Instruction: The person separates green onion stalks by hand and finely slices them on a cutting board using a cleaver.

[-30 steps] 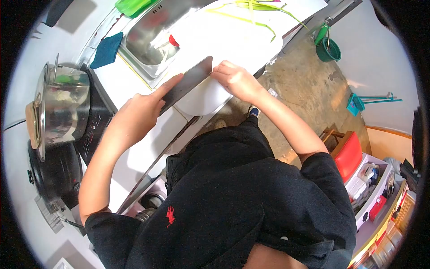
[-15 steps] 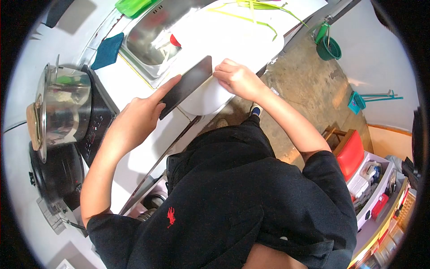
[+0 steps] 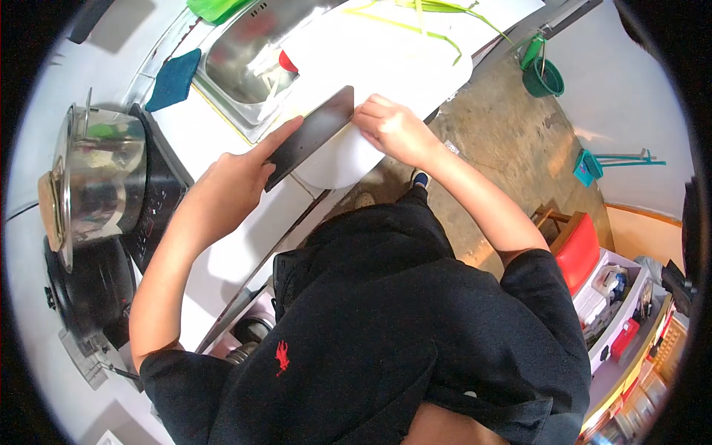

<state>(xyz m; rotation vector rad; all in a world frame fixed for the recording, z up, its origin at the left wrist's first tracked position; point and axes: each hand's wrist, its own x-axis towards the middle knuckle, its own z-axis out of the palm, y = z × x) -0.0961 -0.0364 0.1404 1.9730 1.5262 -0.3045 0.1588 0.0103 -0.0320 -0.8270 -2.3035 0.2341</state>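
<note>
One sink (image 3: 222, 74) is in view. On its near side are two hands, the left hand (image 3: 225, 191) and the right hand (image 3: 397, 135), with one knife (image 3: 315, 130) and one white board (image 3: 337, 165). Just left of the sink lies one blue cloth (image 3: 174, 80); by its far edge, one green object (image 3: 215, 9). One red piece (image 3: 288, 61) shows inside it. Further left of the sink stand two pots, one silver (image 3: 111, 174) and one black (image 3: 85, 285). Well to the sink's right are one bucket (image 3: 541, 85), one dustpan (image 3: 587, 169) and one red seat (image 3: 578, 252). The leaves (image 3: 441, 8) right of the sink overlap too much to count.
</note>
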